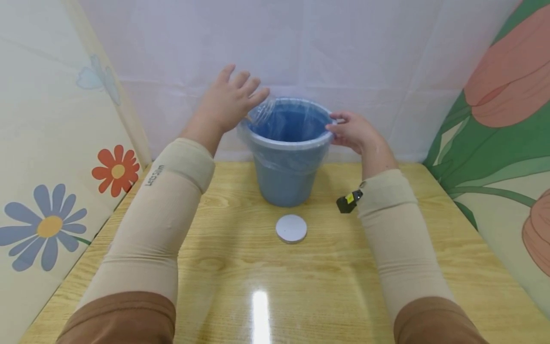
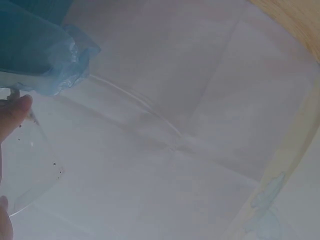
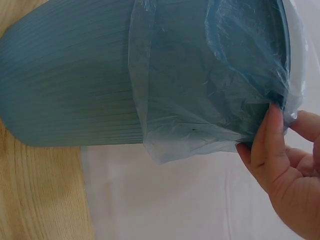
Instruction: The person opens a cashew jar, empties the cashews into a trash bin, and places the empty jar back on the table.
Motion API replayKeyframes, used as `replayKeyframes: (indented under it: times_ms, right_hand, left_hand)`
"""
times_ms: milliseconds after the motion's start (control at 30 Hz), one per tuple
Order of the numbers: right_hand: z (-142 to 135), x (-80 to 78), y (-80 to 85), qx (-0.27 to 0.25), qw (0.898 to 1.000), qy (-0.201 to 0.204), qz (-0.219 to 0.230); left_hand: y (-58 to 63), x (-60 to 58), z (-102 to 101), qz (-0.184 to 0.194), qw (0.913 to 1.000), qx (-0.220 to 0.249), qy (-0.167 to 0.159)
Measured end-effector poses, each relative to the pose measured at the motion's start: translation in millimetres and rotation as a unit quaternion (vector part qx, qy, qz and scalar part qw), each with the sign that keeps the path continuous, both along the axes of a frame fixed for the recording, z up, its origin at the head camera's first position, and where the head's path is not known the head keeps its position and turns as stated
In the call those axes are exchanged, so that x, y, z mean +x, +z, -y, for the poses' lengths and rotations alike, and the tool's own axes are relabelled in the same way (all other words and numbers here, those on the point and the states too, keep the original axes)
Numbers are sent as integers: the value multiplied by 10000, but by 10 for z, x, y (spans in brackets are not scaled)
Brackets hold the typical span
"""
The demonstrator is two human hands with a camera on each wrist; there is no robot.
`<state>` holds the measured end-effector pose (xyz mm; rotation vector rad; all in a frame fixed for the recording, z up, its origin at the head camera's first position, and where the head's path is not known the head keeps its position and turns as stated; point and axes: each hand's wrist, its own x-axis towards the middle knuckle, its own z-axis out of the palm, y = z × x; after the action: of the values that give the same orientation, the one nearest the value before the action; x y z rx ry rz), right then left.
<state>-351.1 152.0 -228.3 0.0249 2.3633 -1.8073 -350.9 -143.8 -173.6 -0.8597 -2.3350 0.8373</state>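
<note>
A blue trash bin [image 1: 284, 179] stands at the back of the table, lined with a clear plastic bag [image 3: 190, 110] folded down over its rim. My left hand [image 1: 232, 102] is at the bin's left rim, fingers spread in the head view. It holds a clear cup [image 2: 35, 160] with small dark specks on it, tilted at the bin's mouth; part of the cup lies outside the left wrist view. At the right rim, my right hand [image 1: 352, 131] pinches the edge and the bag between thumb and fingers [image 3: 272, 145].
A white round disc [image 1: 291, 228] lies on the wooden table [image 1: 326, 282] in front of the bin. White cloth [image 1: 365, 57] hangs behind it. Flower-painted panels [image 1: 64, 134] border both sides. A small black device [image 1: 349, 201] is strapped at the right wrist.
</note>
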Motion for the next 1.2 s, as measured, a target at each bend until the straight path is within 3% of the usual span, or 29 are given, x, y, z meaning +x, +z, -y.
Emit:
replayKeyframes:
  times_ms: [800,1200]
  right_hand:
    - [0,5,-11,168,9998,-91,-11]
    - [1,21,-2,112,9999,-55,-3]
  left_hand:
    - [3,20,-28,274,9994,-187,139]
    - [13,28,-38,93,10000,-2,15]
